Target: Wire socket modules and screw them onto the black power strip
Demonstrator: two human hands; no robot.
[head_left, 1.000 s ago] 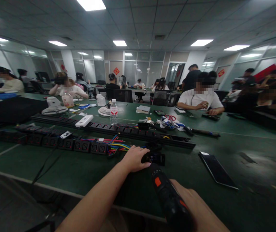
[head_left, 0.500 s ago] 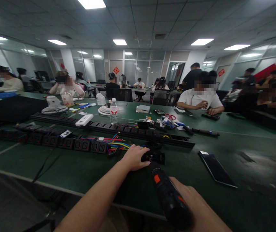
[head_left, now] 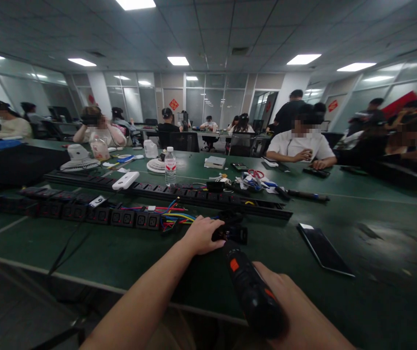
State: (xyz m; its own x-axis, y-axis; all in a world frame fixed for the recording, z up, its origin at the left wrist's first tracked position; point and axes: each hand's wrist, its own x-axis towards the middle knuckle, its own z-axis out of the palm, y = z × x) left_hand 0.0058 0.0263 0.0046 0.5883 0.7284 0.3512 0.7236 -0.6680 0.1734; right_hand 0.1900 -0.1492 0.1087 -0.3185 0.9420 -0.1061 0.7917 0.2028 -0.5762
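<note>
My left hand [head_left: 204,235] is closed around a small black housing [head_left: 238,235] at the end of a bundle of coloured wires [head_left: 179,215]. Those wires run left to a row of black power sockets [head_left: 122,218], which carries a white number tag [head_left: 97,201]. In my right hand [head_left: 277,287] is a black cordless screwdriver with orange marks [head_left: 246,287]. Its nose points away from me and meets the near side of the housing. The screwdriver's tip and whatever it touches are hidden, as are most of the right fingers.
Behind lies a long black socket strip [head_left: 193,195] with a white device [head_left: 125,180] on it. A water bottle [head_left: 171,167] stands beyond. To the right are a phone-like slab [head_left: 325,250], a dark handled tool [head_left: 308,195] and red-handled scissors [head_left: 255,173]. Across the table sits a person [head_left: 303,141].
The view has shifted slightly, so most things appear a little further left. Both hands keep their grips, and the screwdriver stays against the housing.
</note>
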